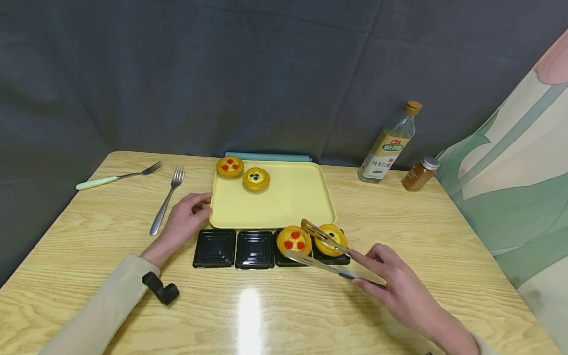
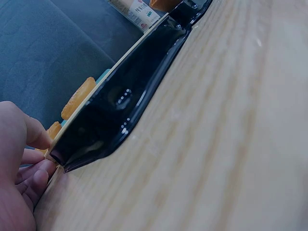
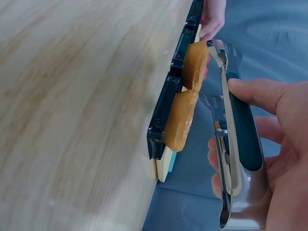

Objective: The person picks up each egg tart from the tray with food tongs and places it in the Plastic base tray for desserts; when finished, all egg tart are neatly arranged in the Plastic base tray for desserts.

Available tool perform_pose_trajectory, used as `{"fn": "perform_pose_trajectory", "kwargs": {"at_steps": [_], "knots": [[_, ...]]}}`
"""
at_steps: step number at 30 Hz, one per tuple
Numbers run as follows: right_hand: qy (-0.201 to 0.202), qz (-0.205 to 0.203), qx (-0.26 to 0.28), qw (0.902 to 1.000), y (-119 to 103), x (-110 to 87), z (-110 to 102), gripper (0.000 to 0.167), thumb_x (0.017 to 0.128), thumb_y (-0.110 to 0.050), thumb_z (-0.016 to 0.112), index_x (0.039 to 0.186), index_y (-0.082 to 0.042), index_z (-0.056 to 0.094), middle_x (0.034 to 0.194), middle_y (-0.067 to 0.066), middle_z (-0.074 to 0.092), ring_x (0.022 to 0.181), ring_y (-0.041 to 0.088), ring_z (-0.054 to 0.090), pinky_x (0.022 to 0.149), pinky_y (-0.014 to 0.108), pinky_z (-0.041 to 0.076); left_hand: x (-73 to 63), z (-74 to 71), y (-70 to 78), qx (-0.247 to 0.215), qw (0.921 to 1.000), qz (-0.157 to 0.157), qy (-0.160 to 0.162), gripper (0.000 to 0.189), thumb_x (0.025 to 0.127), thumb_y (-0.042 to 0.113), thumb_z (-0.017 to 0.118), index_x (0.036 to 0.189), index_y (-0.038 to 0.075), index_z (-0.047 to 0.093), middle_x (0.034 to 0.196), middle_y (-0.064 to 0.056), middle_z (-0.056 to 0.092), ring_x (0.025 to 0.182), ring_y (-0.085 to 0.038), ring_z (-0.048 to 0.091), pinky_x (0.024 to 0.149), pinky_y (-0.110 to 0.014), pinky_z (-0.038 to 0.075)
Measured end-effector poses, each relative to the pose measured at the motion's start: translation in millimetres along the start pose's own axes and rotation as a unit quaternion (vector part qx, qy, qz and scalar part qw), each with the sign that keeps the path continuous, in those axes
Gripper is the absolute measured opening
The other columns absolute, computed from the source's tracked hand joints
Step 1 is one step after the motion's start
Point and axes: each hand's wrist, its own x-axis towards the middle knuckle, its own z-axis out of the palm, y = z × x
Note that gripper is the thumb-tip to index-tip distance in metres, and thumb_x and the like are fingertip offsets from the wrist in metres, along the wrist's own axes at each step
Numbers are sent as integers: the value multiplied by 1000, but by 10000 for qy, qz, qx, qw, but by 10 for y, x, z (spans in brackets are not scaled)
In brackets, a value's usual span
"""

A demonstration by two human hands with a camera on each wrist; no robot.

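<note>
My left hand grips the left rim of the yellow tray, fingers bent at its near corner. On that tray sit a tart with red dots and a tart with blue dots. In my right hand are metal tongs with dark green grips, their arms spread. The tong tips stand over another red-dotted tart and another blue-dotted tart, which rest in the two right-hand black boxes. Between the tong arms no tart is clasped; the right wrist view shows the tongs beside both tarts.
Two black boxes, the far left one and its neighbour, hold nothing. Left of the tray lie a green-handled fork and a metal fork. A glass bottle and a small brown jar stand at the back right.
</note>
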Motion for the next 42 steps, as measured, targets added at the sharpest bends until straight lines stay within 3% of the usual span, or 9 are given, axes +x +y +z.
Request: {"fn": "perform_pose_trajectory", "kwargs": {"at_steps": [16, 25, 42], "knots": [[417, -288, 57, 9987, 12, 164, -120, 61, 78, -5, 85, 136, -7, 65, 92, -13, 41, 81, 5, 37, 65, 16, 31, 8, -1, -22, -10, 10000, -30, -3, 44, 96, 9, 57, 138, -4, 58, 116, -16, 62, 97, -27, 57, 83, -39, 45], [175, -107, -42, 9998, 38, 404, -145, 58, 84, -9, 82, 138, -6, 63, 87, -10, 40, 76, 8, 35, 62, 22, 32, 0, -4, -28, 13, 10000, -95, -10, 45, 96, 9, 56, 139, -4, 57, 117, -16, 61, 99, -27, 56, 84, -40, 45], [-318, 67, 140, 9994, 118, 970, 34, 52, 89, -14, 79, 138, -5, 62, 86, 1, 44, 75, 16, 38, 62, 30, 35, 12, 3, -19, -9, 10000, -37, -13, 44, 96, 9, 57, 138, -4, 58, 117, -16, 62, 97, -26, 57, 81, -38, 45]]}}
